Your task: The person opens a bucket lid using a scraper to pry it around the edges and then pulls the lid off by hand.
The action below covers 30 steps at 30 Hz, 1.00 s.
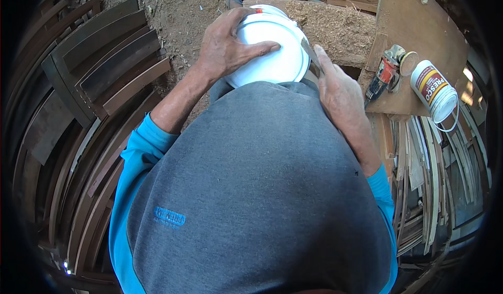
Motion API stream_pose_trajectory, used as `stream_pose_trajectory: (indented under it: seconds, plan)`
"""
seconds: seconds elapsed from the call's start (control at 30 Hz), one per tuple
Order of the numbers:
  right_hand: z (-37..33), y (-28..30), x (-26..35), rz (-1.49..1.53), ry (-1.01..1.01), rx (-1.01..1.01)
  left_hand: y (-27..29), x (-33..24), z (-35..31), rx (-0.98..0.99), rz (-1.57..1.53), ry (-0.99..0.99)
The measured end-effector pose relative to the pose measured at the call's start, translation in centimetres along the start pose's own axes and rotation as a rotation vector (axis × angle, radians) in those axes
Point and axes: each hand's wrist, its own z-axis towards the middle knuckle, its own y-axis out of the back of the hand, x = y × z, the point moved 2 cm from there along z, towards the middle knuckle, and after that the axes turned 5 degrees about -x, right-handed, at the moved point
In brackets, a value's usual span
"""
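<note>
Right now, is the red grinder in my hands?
No, the red grinder lies on the brown board, while your left hand holds the white tub and your right hand holds a flat tool.

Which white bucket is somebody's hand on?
The bucket at top middle: the left hand grips it, and the right hand holds a blade at its edge. The colourfully labelled bucket at right is untouched.

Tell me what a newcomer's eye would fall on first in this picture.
First, the bright white bucket at upper centre: the left grip has its thumb across the round face, while the right grip holds a metal blade at its right edge. Next, at upper right, a red-and-black grinder lies on a brown board, near a smaller white tub with a coloured label.
</note>
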Motion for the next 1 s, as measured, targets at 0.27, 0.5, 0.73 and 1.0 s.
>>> stream_pose_trajectory:
  seconds: [0.27,0.5,0.73,1.0]
  plan:
    - [2.4,6.2,-0.7,-0.442,0.161,0.107,-0.1,0.2,-0.2,0.019,0.036,0.021]
    - [2.3,-1.6,-9.5,-0.138,-0.233,-0.062,0.0,-0.3,-0.1,-0.024,-0.001,0.014]
    - [3.4,-8.8,-13.3,0.054,-0.161,-0.393,0.1,-0.9,-0.5,-0.046,0.01,0.096]
    - [-2.9,-1.2,0.2,0.473,-0.156,-0.289,-0.3,-1.5,-0.5,-0.093,-0.088,0.088]
